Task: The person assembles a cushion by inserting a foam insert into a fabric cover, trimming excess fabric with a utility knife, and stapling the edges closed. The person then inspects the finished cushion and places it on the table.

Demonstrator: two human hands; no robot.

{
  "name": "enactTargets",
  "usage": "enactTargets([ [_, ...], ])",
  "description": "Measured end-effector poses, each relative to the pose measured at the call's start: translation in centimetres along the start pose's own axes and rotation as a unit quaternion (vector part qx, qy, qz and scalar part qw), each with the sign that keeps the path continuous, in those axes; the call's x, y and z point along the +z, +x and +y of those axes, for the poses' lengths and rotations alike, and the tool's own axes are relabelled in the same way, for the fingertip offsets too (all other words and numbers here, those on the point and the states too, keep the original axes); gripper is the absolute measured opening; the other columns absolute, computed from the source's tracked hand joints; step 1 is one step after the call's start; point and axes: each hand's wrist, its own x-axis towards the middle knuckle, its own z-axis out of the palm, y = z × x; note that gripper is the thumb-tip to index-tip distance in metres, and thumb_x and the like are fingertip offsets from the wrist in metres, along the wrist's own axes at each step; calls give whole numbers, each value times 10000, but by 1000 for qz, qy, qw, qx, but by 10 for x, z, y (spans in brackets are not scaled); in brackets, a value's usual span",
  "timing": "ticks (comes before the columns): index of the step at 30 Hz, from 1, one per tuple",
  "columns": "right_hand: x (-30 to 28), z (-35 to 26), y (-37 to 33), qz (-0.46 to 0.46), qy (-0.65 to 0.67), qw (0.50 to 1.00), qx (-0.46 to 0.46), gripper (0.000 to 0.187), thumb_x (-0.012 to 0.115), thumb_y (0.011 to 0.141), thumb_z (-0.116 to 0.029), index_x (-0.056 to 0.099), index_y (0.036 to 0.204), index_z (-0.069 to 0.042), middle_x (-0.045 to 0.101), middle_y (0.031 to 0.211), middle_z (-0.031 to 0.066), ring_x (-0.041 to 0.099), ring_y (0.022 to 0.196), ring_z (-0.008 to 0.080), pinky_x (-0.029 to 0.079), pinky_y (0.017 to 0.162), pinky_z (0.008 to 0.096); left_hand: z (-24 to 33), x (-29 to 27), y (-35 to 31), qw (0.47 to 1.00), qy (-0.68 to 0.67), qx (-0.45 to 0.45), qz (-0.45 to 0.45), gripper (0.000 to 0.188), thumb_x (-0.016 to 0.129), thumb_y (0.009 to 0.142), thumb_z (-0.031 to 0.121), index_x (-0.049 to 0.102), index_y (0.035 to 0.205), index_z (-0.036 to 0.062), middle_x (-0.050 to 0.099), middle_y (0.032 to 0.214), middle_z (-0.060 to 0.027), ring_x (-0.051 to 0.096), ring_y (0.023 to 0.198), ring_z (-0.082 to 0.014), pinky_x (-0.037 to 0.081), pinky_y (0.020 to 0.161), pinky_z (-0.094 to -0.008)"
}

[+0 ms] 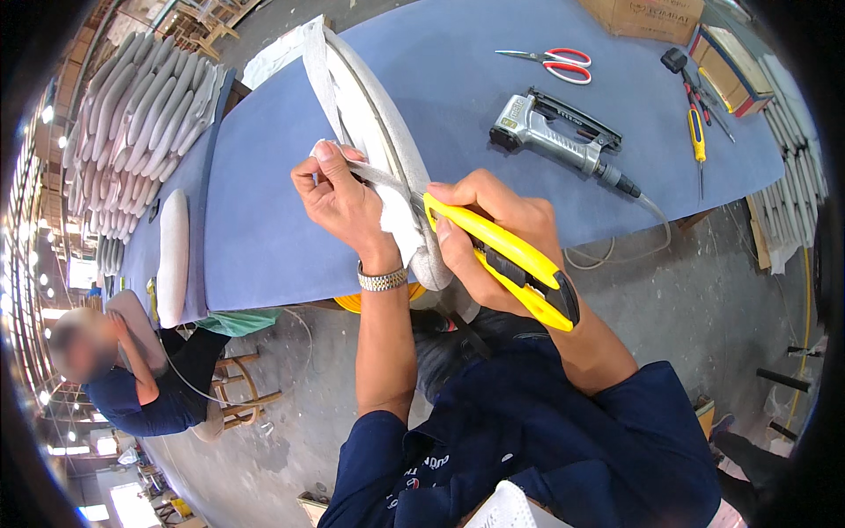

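A long upholstered pad (377,84) in light grey fabric lies across the blue work table, its near end at the table's front edge. White backing shows between its fabric borders. My left hand (348,198), with a metal watch at the wrist, is closed in a pinch on a loose strip of grey fabric (377,174) at the pad's near part. My right hand (506,216) is wrapped round a yellow utility knife (528,262). The knife's front end is at the pad's edge beside the strip; the blade is hard to make out.
To the right lie a silver staple gun (559,136) with an air hose, red-handled scissors (554,63), a yellow screwdriver (697,141) and a cardboard box (647,16). Stacked grey pads (145,110) stand at the left. A co-worker (132,370) sits at lower left, holding a pad.
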Motion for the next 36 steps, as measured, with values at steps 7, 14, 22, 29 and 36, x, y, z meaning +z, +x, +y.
enactTargets([
  [7, -7, -9, -12, -15, 27, 999, 25, 149, 677, 890, -47, 662, 1033, -9, 754, 865, 127, 736, 679, 179, 549, 632, 268, 3, 1, -1, 1000, -14, -19, 14, 285, 618, 1058, 267, 454, 947, 62, 617, 714, -83, 569, 598, -120, 457, 565, -254],
  [14, -13, -1, -8, 18, 35, 999, 25, 142, 659, 905, -46, 663, 1036, 11, 738, 875, 121, 703, 713, 136, 538, 647, 259, 57, 23, 10, 972, -58, 12, -229, 211, 569, 1074, 194, 453, 990, 38, 646, 738, -95, 611, 486, -144, 455, 446, -238],
  [22, -13, 1, -4, 24, 43, 998, 33, 167, 658, 916, -16, 649, 1080, 17, 731, 864, 114, 682, 715, 111, 528, 640, 254, 28, 25, 16, 965, -158, -156, -137, 263, 558, 1084, 278, 480, 954, 63, 507, 678, -28, 411, 397, -77, 297, 353, -238],
  [29, -10, -4, -10, 28, 19, 999, 20, 155, 673, 922, -40, 658, 1068, 9, 731, 828, 107, 688, 659, 106, 516, 591, 238, 23, 26, 8, 974, -162, -146, -63, 269, 541, 1090, 293, 465, 967, 66, 497, 695, -36, 404, 400, -88, 320, 355, -252],
  [36, -6, -18, -20, 6, 15, 1000, 27, 148, 666, 913, -42, 663, 1050, 12, 740, 825, 121, 719, 682, 131, 539, 618, 248, 16, 16, 19, 961, -220, -168, 1, 265, 555, 1083, 271, 478, 925, 73, 500, 705, -16, 396, 416, -80, 288, 377, -231],
])
